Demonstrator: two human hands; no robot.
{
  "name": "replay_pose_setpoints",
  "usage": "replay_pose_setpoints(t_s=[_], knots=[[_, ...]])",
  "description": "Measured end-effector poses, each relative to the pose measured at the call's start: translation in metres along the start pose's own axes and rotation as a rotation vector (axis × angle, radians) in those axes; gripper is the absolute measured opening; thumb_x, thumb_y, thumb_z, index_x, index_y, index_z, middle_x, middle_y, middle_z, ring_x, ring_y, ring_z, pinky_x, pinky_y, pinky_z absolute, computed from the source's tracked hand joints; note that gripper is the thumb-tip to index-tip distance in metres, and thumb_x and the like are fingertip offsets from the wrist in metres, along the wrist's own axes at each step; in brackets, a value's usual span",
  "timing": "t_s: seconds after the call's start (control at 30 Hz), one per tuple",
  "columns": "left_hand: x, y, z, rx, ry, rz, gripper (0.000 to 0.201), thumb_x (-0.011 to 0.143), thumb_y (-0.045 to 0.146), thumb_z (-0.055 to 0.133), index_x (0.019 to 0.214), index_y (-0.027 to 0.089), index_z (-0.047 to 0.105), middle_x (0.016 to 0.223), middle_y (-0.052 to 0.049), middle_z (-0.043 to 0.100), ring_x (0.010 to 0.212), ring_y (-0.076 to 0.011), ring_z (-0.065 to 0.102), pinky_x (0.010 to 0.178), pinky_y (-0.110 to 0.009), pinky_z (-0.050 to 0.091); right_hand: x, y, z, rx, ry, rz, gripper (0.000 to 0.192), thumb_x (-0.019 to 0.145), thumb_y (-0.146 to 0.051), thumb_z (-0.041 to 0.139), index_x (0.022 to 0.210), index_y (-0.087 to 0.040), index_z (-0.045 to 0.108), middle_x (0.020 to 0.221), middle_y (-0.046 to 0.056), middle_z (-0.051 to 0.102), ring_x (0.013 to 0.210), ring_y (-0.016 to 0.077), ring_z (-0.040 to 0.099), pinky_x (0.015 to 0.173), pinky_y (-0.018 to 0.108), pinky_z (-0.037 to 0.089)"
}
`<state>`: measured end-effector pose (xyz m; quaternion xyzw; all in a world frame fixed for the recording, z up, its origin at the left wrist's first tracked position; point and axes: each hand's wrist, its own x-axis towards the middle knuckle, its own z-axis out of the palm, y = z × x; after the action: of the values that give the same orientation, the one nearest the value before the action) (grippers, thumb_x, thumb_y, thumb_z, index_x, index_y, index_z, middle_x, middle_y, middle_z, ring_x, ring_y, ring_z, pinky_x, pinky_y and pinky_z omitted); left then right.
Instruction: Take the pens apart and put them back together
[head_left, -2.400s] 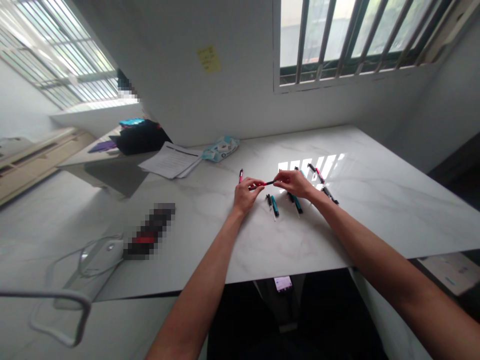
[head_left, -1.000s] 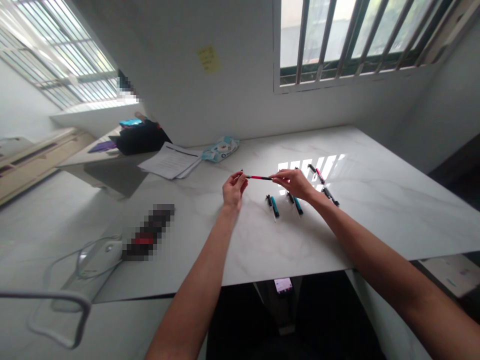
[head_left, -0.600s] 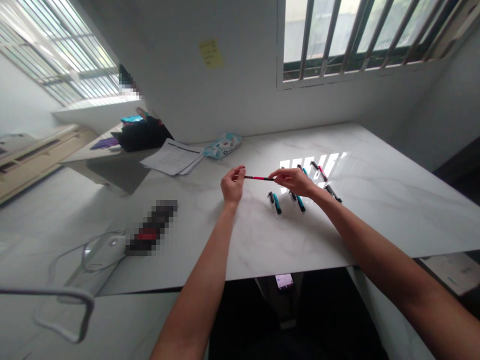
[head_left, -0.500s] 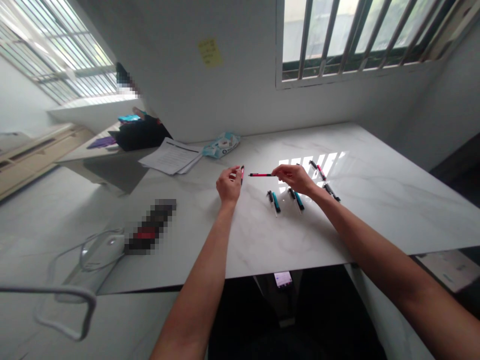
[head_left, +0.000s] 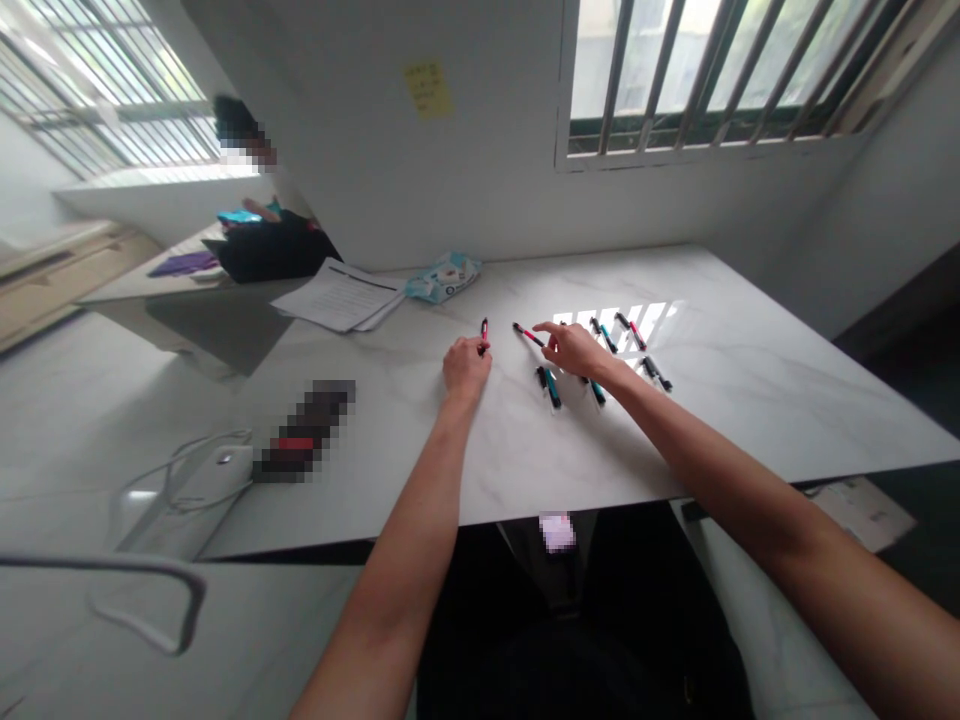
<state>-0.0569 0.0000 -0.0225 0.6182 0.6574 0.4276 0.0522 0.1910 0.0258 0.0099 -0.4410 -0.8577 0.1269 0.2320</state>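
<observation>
My left hand (head_left: 466,367) is closed around a red-and-black pen (head_left: 484,330), its upper end pointing away from me. To its right, my right hand (head_left: 576,350) pinches the near end of another red-and-black pen (head_left: 529,335), which slants across the marble-patterned table (head_left: 510,450). Its index finger is stretched forward. Just below the right hand lies a teal-and-black pen (head_left: 553,388) beside a black one. A second teal pen (head_left: 597,392) is partly covered by that hand. Beyond it are a further teal pen (head_left: 604,336), a pink-and-black pen (head_left: 637,334) and dark pens (head_left: 658,374).
Paper sheets (head_left: 341,297) and a blue-and-white soft pack (head_left: 444,278) lie by the wall. At left are a blurred dark object (head_left: 306,435) and a white device with a cable (head_left: 206,485). Another person (head_left: 244,130) sits beyond the partition. A phone (head_left: 557,533) is below the table edge.
My right hand has lowered toward the table, its pen turning from level to slanted. The left hand's grip has shifted to the lower part of its pen. A teal pen behind the right hand is now uncovered.
</observation>
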Motion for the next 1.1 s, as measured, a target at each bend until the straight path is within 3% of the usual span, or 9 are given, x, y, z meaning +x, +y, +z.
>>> replay_pose_setpoints(t_s=[0.23,0.53,0.7,0.8,0.9,1.1], knots=[[-0.002,0.02,-0.015,0.301,-0.176,-0.106,0.025,0.087,0.019,0.064,0.105,0.024,0.082,0.111,-0.011,0.078,0.108,-0.0275,0.07,0.099,-0.037,0.052,0.032,-0.048,0.006,-0.139,-0.137,0.244,0.06,0.087,-0.023,0.069,0.146,-0.018,0.057,0.115,0.014,0.077,0.111,0.0297,0.072,0.094,0.034,0.053],[-0.003,0.025,-0.025,0.288,-0.212,-0.131,0.025,0.089,0.021,0.065,0.107,0.029,0.082,0.11,-0.008,0.08,0.105,-0.0267,0.072,0.092,-0.035,0.053,0.056,-0.098,0.025,-0.129,-0.207,0.305,0.047,0.087,-0.035,0.074,0.128,-0.013,0.064,0.122,0.021,0.074,0.114,0.0334,0.072,0.091,0.034,0.056],[-0.001,0.025,-0.03,0.26,-0.236,-0.137,0.022,0.093,0.032,0.066,0.11,0.031,0.08,0.102,-0.006,0.081,0.1,-0.0259,0.073,0.089,-0.032,0.052,0.045,-0.108,0.037,-0.067,-0.219,0.318,0.04,0.094,-0.031,0.063,0.13,-0.014,0.065,0.122,0.022,0.075,0.113,0.035,0.073,0.091,0.036,0.055],[0.0,0.022,-0.031,0.242,-0.201,-0.141,0.028,0.095,0.04,0.064,0.115,0.028,0.079,0.104,-0.007,0.08,0.101,-0.0256,0.072,0.09,-0.032,0.052,0.039,-0.109,0.041,-0.069,-0.223,0.318,0.04,0.091,-0.029,0.065,0.129,-0.015,0.067,0.12,0.02,0.076,0.112,0.0349,0.073,0.091,0.036,0.055],[0.001,0.018,-0.03,0.268,-0.151,-0.162,0.029,0.094,0.035,0.064,0.116,0.023,0.078,0.113,-0.012,0.077,0.105,-0.0263,0.071,0.093,-0.032,0.051,0.037,-0.11,0.044,-0.075,-0.214,0.323,0.037,0.09,-0.028,0.064,0.125,-0.015,0.07,0.12,0.021,0.076,0.113,0.036,0.073,0.091,0.037,0.055],[0.0,0.013,-0.028,0.283,-0.173,-0.174,0.027,0.093,0.032,0.063,0.113,0.022,0.08,0.112,-0.012,0.077,0.107,-0.0273,0.07,0.094,-0.034,0.052,0.041,-0.114,0.049,-0.073,-0.198,0.317,0.037,0.094,-0.03,0.06,0.125,-0.012,0.07,0.121,0.023,0.075,0.115,0.0354,0.072,0.092,0.037,0.055]])
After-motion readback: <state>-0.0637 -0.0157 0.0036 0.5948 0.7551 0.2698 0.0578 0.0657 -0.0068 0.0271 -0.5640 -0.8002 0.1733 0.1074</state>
